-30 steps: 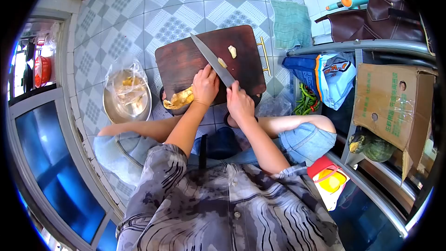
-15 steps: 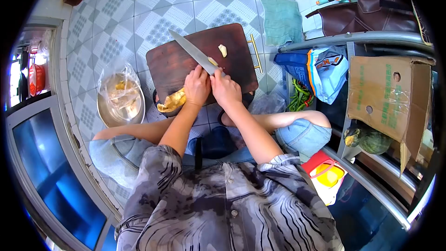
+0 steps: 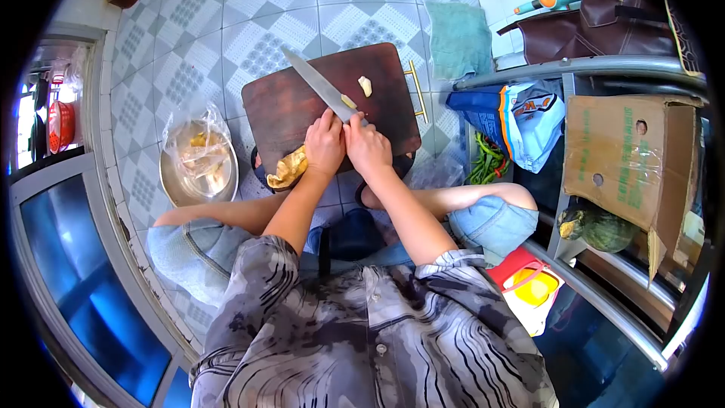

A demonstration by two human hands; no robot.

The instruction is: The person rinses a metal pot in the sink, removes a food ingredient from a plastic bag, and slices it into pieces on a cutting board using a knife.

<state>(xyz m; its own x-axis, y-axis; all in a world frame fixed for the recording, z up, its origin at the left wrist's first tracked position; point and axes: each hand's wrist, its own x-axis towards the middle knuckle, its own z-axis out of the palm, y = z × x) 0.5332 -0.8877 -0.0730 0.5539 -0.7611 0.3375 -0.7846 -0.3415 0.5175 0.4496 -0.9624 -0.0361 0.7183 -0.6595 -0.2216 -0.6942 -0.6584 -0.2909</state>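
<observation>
My right hand [image 3: 368, 148] is closed round the handle of a large knife [image 3: 316, 83], whose blade points to the upper left over a dark wooden cutting board [image 3: 272, 109]. Beside it, my left hand [image 3: 325, 143] has its fingers curled together near the blade's heel; whatever lies under them is hidden. A small pale piece [image 3: 348, 102] lies against the right side of the blade. Another pale piece [image 3: 365, 86] rests farther right on the board. Next to my left wrist, a knobbly yellow-brown root [image 3: 287, 168] sits at the board's near left edge.
A metal bowl [image 3: 168, 175] with a plastic bag stands on the tiled floor at the left. Green peppers [image 3: 487, 160], a blue and white bag [image 3: 538, 127] and a teal cloth [image 3: 459, 40] are at the right, near a rack holding a cardboard box [image 3: 615, 155].
Compared with a second ago, the whole view has shifted a little. My right hand has come closer to my left hand, and the knife has moved with it, its blade still over the board.
</observation>
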